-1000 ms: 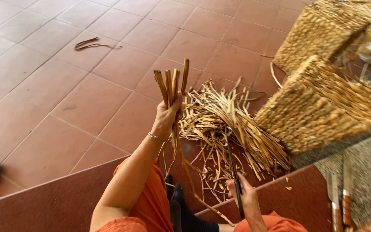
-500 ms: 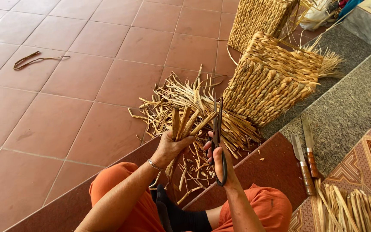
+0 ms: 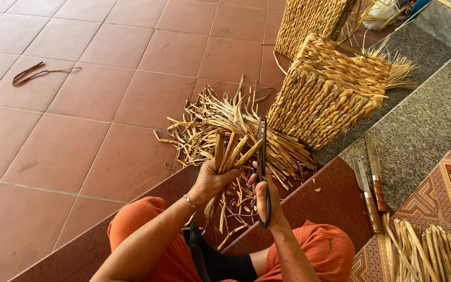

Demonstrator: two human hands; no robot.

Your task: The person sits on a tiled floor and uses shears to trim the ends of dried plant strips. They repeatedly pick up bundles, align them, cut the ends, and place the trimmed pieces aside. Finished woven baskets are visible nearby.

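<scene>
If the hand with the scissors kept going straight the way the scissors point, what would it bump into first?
The right hand holds scissors pointing up and away. Going straight on, they would probably meet the pile of dry straw on the floor first, close beside the woven basket. Depth is hard to judge from one view.

arms: bare; left wrist: thin bracelet (image 3: 188, 200); legs: orange trousers (image 3: 319, 250); possibly dark sock (image 3: 220, 263)

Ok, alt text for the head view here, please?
A seated person's left hand grips a bundle of dried straw strips while the right hand holds dark scissors upright beside it, above a pile of straw trimmings and a woven basket.
</scene>
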